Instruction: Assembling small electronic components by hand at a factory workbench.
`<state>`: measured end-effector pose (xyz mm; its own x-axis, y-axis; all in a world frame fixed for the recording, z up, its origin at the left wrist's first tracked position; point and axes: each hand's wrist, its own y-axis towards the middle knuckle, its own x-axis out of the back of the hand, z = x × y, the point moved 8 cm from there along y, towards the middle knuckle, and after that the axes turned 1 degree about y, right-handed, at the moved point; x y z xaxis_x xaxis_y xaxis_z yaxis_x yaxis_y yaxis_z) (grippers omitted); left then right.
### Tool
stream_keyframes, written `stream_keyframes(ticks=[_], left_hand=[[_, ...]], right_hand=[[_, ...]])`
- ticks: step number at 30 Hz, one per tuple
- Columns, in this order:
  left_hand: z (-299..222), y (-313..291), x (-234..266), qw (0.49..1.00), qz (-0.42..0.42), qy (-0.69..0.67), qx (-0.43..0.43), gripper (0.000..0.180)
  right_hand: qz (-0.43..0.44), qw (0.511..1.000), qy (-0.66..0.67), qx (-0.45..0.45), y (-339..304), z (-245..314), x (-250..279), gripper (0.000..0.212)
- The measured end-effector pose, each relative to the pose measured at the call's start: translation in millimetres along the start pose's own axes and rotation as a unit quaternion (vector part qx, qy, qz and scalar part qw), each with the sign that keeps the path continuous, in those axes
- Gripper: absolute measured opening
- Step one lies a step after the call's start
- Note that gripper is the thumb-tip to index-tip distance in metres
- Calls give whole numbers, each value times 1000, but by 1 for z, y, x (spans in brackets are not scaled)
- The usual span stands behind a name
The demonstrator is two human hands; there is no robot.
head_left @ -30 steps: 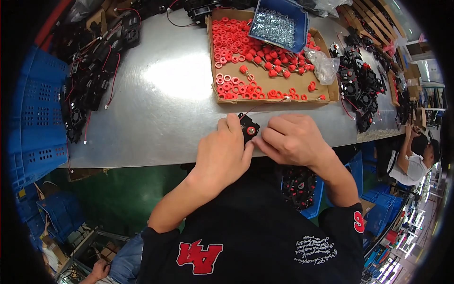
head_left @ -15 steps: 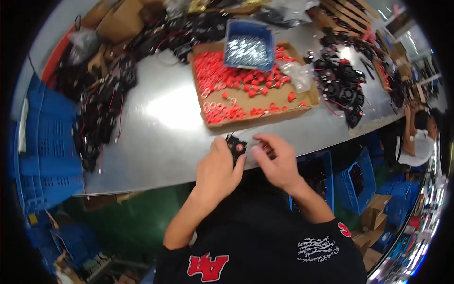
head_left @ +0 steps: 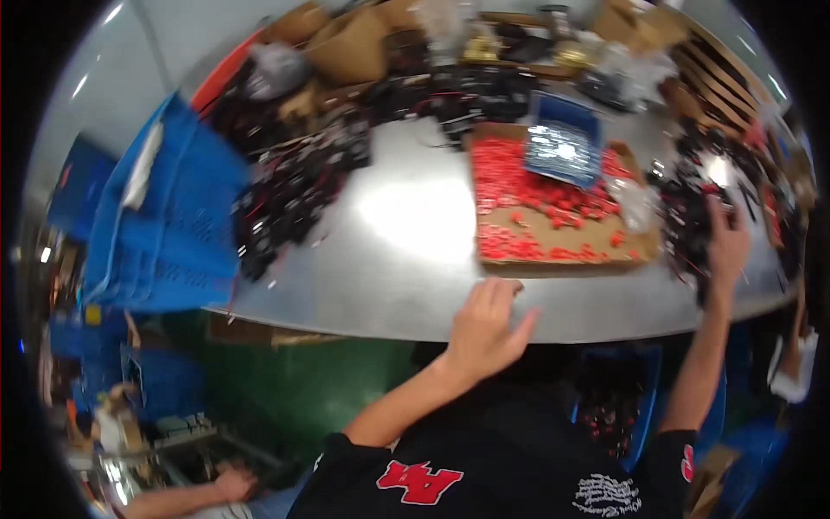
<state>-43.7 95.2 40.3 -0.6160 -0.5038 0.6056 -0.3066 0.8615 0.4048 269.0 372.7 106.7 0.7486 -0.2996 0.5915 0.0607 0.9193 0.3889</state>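
Note:
My left hand (head_left: pixel 488 333) hovers over the near edge of the metal table, just in front of a shallow cardboard tray (head_left: pixel 562 270). Its thumb stands apart from the fingers, and nothing shows between them. My right hand (head_left: pixel 728 242) reaches far right to a pile of black parts with red wires (head_left: pixel 687 212). Its fingertips are at the pile, smeared by motion, so whether they grip a part is unclear. Small red ring-shaped pieces (head_left: pixel 501 186) fill much of the tray. A blue bin (head_left: pixel 566 108) of shiny metal pieces rests on them, with a clear plastic bag (head_left: pixel 633 206) beside it.
Another heap of black wired parts (head_left: pixel 294 186) covers the table's left side, next to a large blue crate (head_left: pixel 164 233). Cardboard boxes (head_left: pixel 350 48) and bags line the back. Blue bins (head_left: pixel 644 398) stand below the table at right. Another person's arm (head_left: pixel 186 497) shows at lower left.
My right hand has moved from beside the left hand out to the right-hand pile. The black part has left my left hand. The view has swung left.

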Motion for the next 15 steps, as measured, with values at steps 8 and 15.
stream_keyframes(ticks=[8, 15], left_hand=[[150, 32, 181, 853, -248, 456, 57, 32], [182, 25, 242, 909, -259, 310, 102, 20]], right_hand=[[-158, 926, -307, 153, 85, -79, -1, 66], [-121, 940, -83, 309, -113, 71, -32, 48]])
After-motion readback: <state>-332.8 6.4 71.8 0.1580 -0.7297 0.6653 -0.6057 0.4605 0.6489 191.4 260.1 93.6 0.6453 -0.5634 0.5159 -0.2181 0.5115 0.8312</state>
